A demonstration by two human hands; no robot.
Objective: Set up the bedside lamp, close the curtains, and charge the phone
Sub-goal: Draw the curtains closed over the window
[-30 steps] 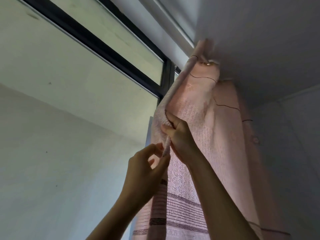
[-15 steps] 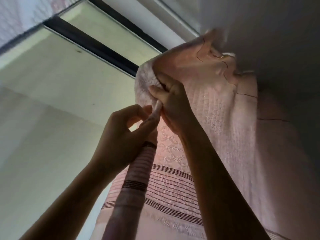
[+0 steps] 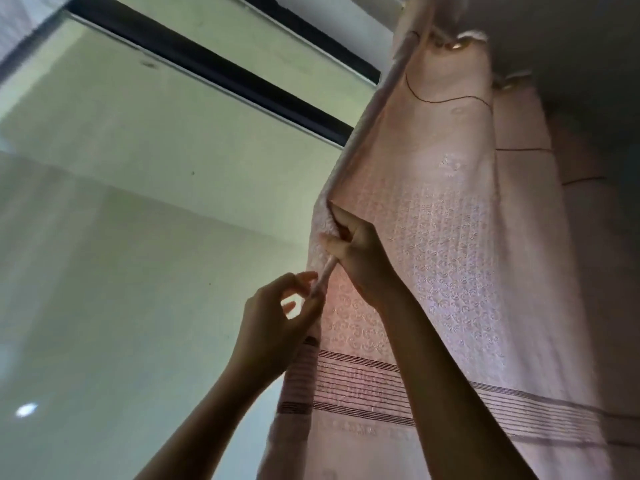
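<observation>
The pink curtain (image 3: 433, 237) hangs from the top right, its folds bunched toward the right wall and its leading edge running down beside the window (image 3: 138, 237), which fills the space to the curtain's left. Both arms reach up from below to that leading edge. The right hand (image 3: 356, 251) is the higher one on the edge: its fingers (image 3: 337, 216) are curled round the rolled hem, with the fabric gathered in its grasp. The left hand (image 3: 277, 327) sits just below it on the same edge, pinching the narrow rolled hem between thumb and fingertips, while its other fingers are loosely bent. Below both hands a band of dark stripes (image 3: 363, 386) crosses the curtain. At the curtain's top a metal ring (image 3: 457, 45) shows where the cloth meets the ceiling. To the left of the curtain's upper part, a dark window frame bar (image 3: 214, 71) slants across the glass.
</observation>
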